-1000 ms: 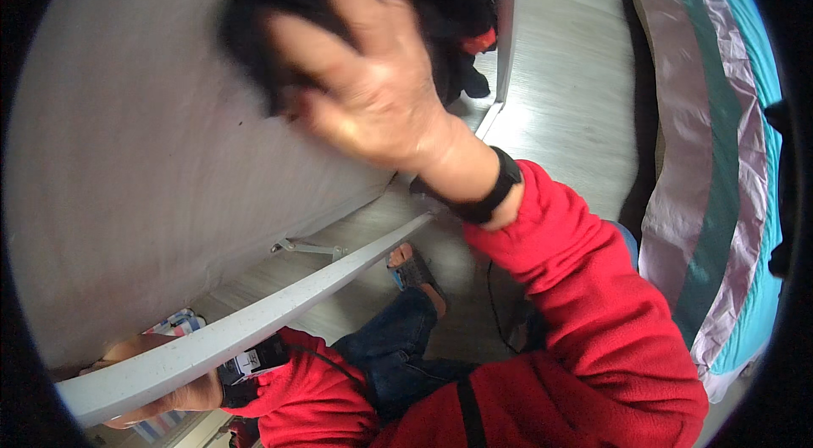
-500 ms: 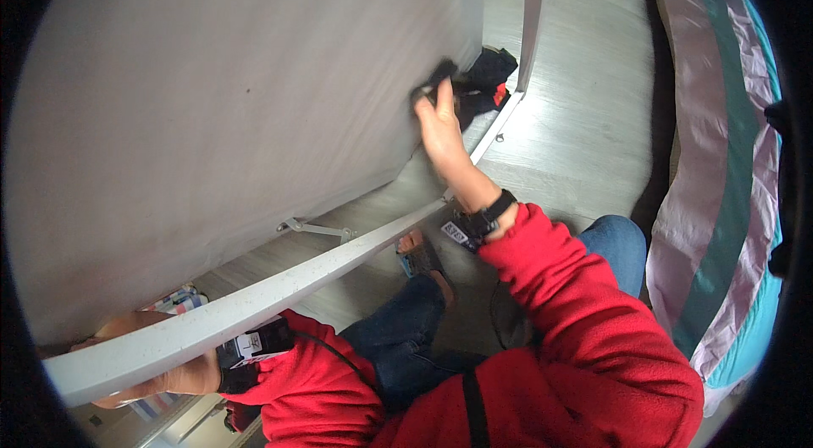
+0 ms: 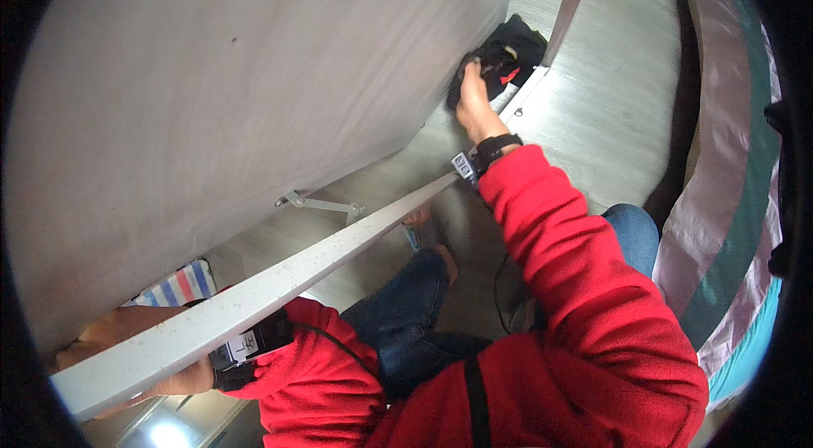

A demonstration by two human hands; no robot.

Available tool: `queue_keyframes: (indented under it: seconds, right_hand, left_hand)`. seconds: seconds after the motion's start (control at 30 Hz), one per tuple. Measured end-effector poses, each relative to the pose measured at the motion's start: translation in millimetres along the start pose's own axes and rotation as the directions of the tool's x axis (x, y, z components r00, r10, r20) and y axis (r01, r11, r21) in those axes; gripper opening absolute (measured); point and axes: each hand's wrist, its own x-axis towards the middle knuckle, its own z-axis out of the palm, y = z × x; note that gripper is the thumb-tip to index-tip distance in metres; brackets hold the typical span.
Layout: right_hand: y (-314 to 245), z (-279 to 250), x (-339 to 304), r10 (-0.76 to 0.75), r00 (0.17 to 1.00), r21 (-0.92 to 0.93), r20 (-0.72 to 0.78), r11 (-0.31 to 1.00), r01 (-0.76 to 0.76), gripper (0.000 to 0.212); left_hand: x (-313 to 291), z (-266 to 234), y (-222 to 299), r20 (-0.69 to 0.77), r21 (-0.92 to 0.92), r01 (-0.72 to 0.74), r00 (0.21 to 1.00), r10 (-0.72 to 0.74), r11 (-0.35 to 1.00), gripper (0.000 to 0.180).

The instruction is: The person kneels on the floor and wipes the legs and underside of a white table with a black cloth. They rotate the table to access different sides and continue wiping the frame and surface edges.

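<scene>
My right hand reaches over the white frame rail to the far side. Its thumb lies against a dark, soft-looking item that it grips, whose kind I cannot make out. This merges with a black heap with a small red patch, on the floor inside the frame corner. My left hand is at the lower left, partly behind the rail, close to the lower edge of a large raised grey panel. The rail hides most of its fingers, so its hold is unclear.
A pale metal hinge arm joins the panel and the rail. A striped bag or cloth lies by the left hand. Pink, green and blue bedding hangs along the right. My legs are on the near side of the rail.
My right hand has moved farther away and to the right with the dark item, down to the black heap. The view has shifted slightly; my left hand stays by the rail and panel edge.
</scene>
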Motion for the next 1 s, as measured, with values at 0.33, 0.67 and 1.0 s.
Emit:
queue_keyframes:
  seconds: [0.33,0.67,1.0]
  right_hand:
    - [64.0,-13.9,-54.6,0.621,0.731,-0.629,0.281,0.695,-0.349,0.019]
    - [29.7,-12.1,-52.0,0.612,0.750,-0.430,0.251,0.765,-0.480,0.016]
    - [-103.2,82.3,-160.0,0.611,0.593,-0.773,0.524,0.633,0.030,0.020]
  left_hand:
    - [-19.6,24.3,15.5,-0.083,0.161,-0.036,0.995,0.050,0.986,0.039]
    - [0.8,85.7,10.9,-0.127,0.255,-0.168,0.970,0.205,0.952,0.035]
    - [34.2,128.2,12.3,-0.167,0.460,-0.236,0.924,0.344,0.856,0.031]
